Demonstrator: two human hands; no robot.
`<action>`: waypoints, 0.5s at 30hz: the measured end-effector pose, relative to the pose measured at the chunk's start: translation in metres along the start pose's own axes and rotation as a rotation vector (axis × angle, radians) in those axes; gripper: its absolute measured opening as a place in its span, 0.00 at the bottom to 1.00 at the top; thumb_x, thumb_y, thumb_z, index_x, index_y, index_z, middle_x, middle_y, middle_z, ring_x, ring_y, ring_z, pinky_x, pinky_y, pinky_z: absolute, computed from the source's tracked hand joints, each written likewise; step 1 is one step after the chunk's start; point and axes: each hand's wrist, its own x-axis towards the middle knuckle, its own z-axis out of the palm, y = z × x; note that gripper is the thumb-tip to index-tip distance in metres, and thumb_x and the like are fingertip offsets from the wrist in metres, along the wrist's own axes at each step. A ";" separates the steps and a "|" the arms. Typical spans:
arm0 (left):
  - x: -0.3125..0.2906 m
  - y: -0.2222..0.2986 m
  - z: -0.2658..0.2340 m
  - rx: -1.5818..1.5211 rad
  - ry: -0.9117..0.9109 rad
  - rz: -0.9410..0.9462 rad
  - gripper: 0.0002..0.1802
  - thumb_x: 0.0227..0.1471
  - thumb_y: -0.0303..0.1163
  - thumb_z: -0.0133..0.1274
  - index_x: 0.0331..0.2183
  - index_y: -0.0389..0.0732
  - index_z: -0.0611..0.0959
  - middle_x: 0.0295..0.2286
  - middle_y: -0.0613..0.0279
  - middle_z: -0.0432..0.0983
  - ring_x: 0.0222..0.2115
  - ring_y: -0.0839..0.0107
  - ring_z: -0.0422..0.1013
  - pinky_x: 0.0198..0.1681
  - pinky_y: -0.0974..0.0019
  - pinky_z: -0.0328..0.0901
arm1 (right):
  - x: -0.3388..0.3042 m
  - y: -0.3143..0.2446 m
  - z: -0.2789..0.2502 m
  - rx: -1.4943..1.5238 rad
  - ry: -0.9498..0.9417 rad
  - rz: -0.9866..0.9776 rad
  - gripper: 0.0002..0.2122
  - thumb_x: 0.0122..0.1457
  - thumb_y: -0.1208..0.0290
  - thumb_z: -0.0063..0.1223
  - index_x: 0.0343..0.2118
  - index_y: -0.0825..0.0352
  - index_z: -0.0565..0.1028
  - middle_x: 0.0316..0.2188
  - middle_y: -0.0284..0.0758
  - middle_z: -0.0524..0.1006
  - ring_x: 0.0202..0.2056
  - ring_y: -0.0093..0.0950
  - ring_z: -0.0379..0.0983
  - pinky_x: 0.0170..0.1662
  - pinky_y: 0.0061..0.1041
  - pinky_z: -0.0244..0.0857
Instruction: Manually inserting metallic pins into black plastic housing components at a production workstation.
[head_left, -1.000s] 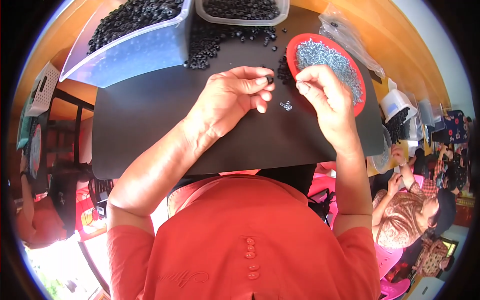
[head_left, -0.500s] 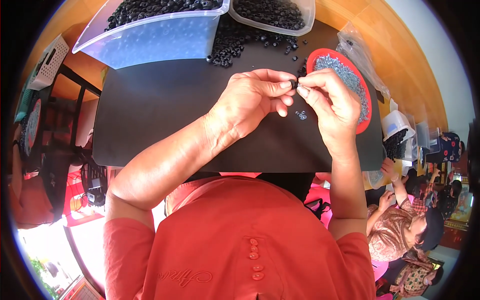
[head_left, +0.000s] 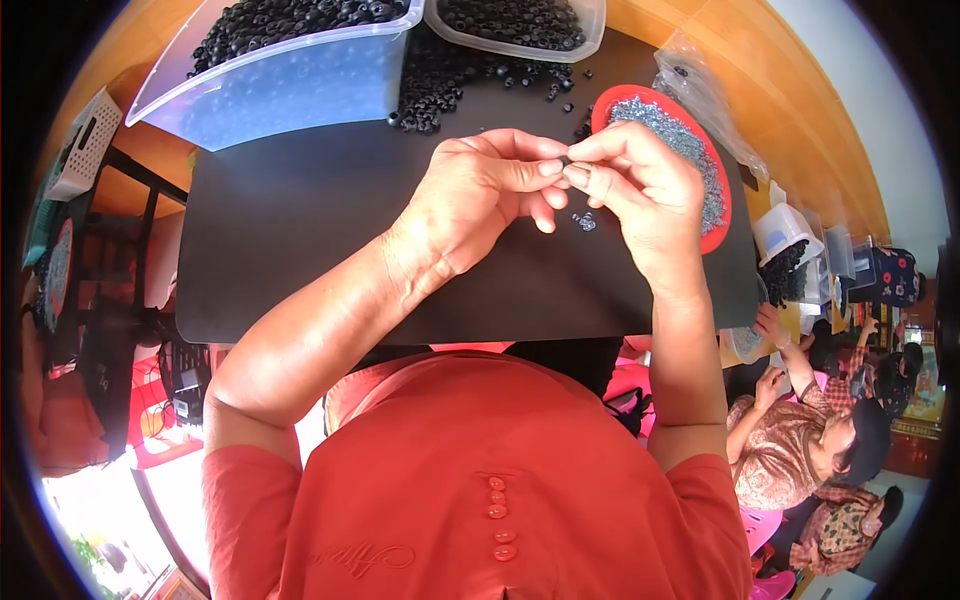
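Above the black table, my two hands meet at the fingertips. Between thumb and forefinger, my left hand [head_left: 475,190] pinches a small round black plastic piece [head_left: 565,162], mostly covered by fingers. From the other side, my right hand [head_left: 648,190] presses its thumb and forefinger onto the same piece; whether a small clear part is also in that pinch is hidden. Just below the fingertips lies a little heap of tiny clear pieces [head_left: 584,221]. A red oval plate [head_left: 722,225] full of similar clear bits sits beside my right hand, partly behind it.
At the back left a large clear bin [head_left: 290,95] holds many black pieces, with a smaller clear tub [head_left: 520,48] next to it. Loose black pieces [head_left: 430,100] spill in front. A plastic bag [head_left: 700,95] lies beyond the plate. Another person [head_left: 785,450] works at the right.
My right fingertips have closed further over the black piece, which shows less now. The table and everything on it sit slightly further left in the picture.
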 end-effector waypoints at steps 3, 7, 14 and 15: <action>0.002 -0.002 -0.002 0.042 -0.042 -0.015 0.09 0.58 0.24 0.50 0.41 0.30 0.78 0.33 0.53 0.78 0.31 0.66 0.75 0.32 0.65 0.70 | 0.000 0.002 -0.002 0.067 0.045 0.106 0.05 0.57 0.81 0.58 0.37 0.72 0.76 0.28 0.32 0.77 0.31 0.17 0.74 0.30 0.15 0.64; 0.005 -0.005 -0.005 -0.078 -0.072 -0.061 0.10 0.58 0.25 0.50 0.41 0.30 0.79 0.33 0.54 0.78 0.31 0.66 0.75 0.32 0.65 0.70 | -0.003 0.015 -0.005 0.225 0.152 0.131 0.06 0.57 0.78 0.58 0.38 0.69 0.77 0.29 0.30 0.78 0.30 0.16 0.73 0.29 0.15 0.63; 0.006 -0.007 -0.007 0.023 -0.064 -0.047 0.10 0.58 0.27 0.52 0.41 0.32 0.79 0.31 0.56 0.78 0.30 0.67 0.75 0.32 0.65 0.69 | -0.006 0.016 0.000 0.147 0.094 0.142 0.03 0.59 0.78 0.55 0.35 0.67 0.76 0.28 0.29 0.78 0.30 0.16 0.74 0.30 0.14 0.63; 0.005 -0.004 -0.007 -0.011 -0.032 -0.056 0.08 0.55 0.23 0.54 0.38 0.30 0.80 0.30 0.51 0.79 0.28 0.64 0.76 0.30 0.64 0.70 | -0.004 0.017 0.001 0.190 0.074 0.112 0.02 0.59 0.78 0.55 0.35 0.68 0.76 0.28 0.29 0.78 0.30 0.17 0.74 0.30 0.14 0.63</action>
